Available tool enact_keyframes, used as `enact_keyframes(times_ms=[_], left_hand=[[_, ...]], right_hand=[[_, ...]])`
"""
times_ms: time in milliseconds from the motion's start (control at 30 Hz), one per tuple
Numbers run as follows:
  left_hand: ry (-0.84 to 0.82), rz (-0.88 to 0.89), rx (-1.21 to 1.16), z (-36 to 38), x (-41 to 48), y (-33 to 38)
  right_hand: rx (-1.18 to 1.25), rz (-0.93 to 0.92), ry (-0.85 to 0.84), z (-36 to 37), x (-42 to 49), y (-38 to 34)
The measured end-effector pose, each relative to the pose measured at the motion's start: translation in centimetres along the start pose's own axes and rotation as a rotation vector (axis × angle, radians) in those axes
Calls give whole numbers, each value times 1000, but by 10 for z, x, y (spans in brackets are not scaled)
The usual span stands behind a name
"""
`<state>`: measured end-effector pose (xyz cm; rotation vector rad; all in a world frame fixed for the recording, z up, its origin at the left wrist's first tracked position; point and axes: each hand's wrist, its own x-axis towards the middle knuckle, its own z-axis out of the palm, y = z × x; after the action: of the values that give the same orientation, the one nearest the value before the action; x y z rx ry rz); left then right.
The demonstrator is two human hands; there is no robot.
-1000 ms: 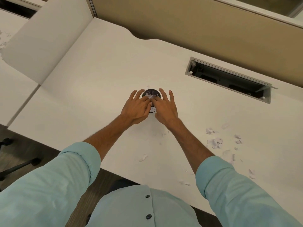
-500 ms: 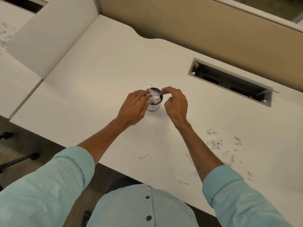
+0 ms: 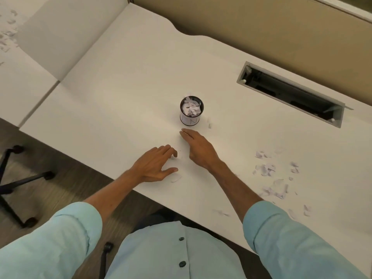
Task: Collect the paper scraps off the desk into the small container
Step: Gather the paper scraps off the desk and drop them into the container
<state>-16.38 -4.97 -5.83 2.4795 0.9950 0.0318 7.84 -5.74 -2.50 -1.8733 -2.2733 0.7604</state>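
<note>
Small container (image 3: 191,113) filled to its rim with crumpled white paper scraps (image 3: 191,107).
Just beyond the flat, spread right hand (image 3: 198,151) it stands upright; a loose scrap (image 3: 176,178) is seen beside the empty, loosely spread left hand (image 3: 156,165).

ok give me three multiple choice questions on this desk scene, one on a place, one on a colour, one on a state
1. Where does the biggest cluster of paper scraps lie?
A. on the desk beside the right arm
B. inside the cable slot
C. on the floor

2. What colour are the person's sleeves?
A. red
B. light blue
C. black

3. How is the small container?
A. tipped over, empty
B. held in the left hand
C. upright, stuffed with scraps

Answers:
1 A, the scraps are spread on the desk right of the arm.
2 B, both sleeves are pale blue.
3 C, it stands alone past the left hand and right hand, paper heaped at its rim.
</note>
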Motion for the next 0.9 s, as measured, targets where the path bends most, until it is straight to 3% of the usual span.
enact_keyframes(times_ms=[133, 367, 533, 800, 900], left_hand=[[-144, 33, 86, 7, -6, 6], [47, -133, 151, 3, 13, 22], [94, -298, -93, 5, 39, 47], [69, -252, -258, 15, 75, 84], [166, -235, -275, 15, 77, 88]], right_hand=[[-92, -27, -98, 3, 5, 2], [-159, -96, -43, 8, -56, 14], [-211, -164, 129, 16, -95, 36], [-215, 194, 242, -8, -88, 68], [-157, 260, 312, -22, -65, 73]])
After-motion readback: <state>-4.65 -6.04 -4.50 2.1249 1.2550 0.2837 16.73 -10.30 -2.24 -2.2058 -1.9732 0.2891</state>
